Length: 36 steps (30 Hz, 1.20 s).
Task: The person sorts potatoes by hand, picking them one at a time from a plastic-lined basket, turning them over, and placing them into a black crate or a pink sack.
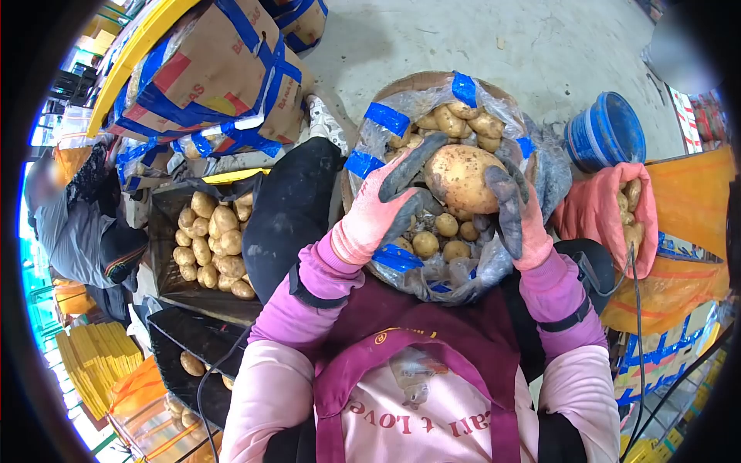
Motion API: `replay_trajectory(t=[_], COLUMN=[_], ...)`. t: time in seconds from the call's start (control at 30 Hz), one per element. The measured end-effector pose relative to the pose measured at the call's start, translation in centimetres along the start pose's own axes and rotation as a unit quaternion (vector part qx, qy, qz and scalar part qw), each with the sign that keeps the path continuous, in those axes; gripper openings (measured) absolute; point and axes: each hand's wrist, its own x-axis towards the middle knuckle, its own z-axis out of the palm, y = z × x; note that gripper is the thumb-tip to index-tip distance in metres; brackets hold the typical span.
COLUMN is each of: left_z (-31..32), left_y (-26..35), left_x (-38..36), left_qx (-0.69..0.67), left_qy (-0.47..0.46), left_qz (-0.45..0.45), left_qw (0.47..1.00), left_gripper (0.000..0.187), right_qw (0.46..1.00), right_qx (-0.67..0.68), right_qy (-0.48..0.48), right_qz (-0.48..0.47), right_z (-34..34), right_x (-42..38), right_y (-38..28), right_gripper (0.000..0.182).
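Note:
A large, dirt-specked potato [463,178] is held up between my two gloved hands, over a container [432,79] lined with clear plastic and blue tape. My left hand [384,197], in a pink glove with dark grey fingers, grips its left side, fingers along the upper edge and thumb lower down. Against its right side press the fingers of my right hand [519,208], in a matching glove. Below lie several smaller potatoes [425,244], and more potatoes [451,121] are heaped at the container's far side. The held potato and hands hide the middle of the heap.
At my left stands a crate [174,274] of potatoes, with a black crate [193,336] nearer me. Taped cardboard boxes [208,77] rise behind. To the right are a blue bucket [606,133] and a pink sack [590,204] of potatoes. Another person [77,224] is far left.

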Motion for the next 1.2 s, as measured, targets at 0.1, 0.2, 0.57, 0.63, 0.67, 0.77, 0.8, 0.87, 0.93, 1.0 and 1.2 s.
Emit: replay_trajectory(t=[0.1,0.2,0.57,0.63,0.67,0.77,0.8,0.87,0.93,1.0,1.2], left_z=[0.6,0.9,0.7,0.7,0.7,1.4,1.0,1.2,1.1,0.8,1.1], left_y=[-0.5,1.3,0.2,0.1,0.3,1.4,1.6,2.2,2.0,1.9,1.9], left_x=[-0.1,-0.8,0.4,1.2,1.2,0.6,0.7,0.8,0.7,0.7,0.1], left_qx=[-0.022,0.147,0.000,-0.184,-0.175,-0.241,-0.195,-0.138,-0.124,-0.112,-0.051], left_qy=[-0.020,-0.003,0.053,-0.003,-0.045,-0.045,-0.049,-0.028,-0.034,-0.041,-0.046], left_qz=[0.000,0.083,0.033,0.023,0.046,0.020,0.006,-0.043,-0.039,-0.035,-0.028], left_qw=[1.000,0.986,0.998,0.983,0.982,0.969,0.980,0.989,0.991,0.992,0.997], left_gripper=[0.063,0.066,0.051,0.053,0.052,0.049,0.051,0.050,0.050,0.051,0.057], right_qw=[0.998,0.997,0.895,0.808,0.790,0.737,0.758,0.806,0.844,0.877,0.995], right_qx=[-0.066,-0.031,0.316,0.464,0.477,0.490,0.497,0.488,0.455,0.418,0.063], right_qy=[0.009,0.039,-0.124,-0.175,-0.220,-0.342,-0.275,-0.147,-0.132,-0.117,-0.073], right_qz=[0.000,0.053,0.291,0.318,0.316,0.316,0.319,0.302,0.253,0.204,-0.021], right_z=[-0.3,0.3,-1.8,-1.6,-1.4,-1.7,-1.0,-1.6,-0.4,-0.1,-0.8], right_x=[0.0,-0.2,1.2,1.4,1.3,1.4,1.0,0.7,0.6,0.6,0.2], right_y=[0.2,-0.4,2.4,2.3,2.1,2.8,2.2,3.3,2.4,2.0,1.9], right_gripper=[0.042,0.044,0.061,0.061,0.059,0.055,0.053,0.051,0.050,0.050,0.047])
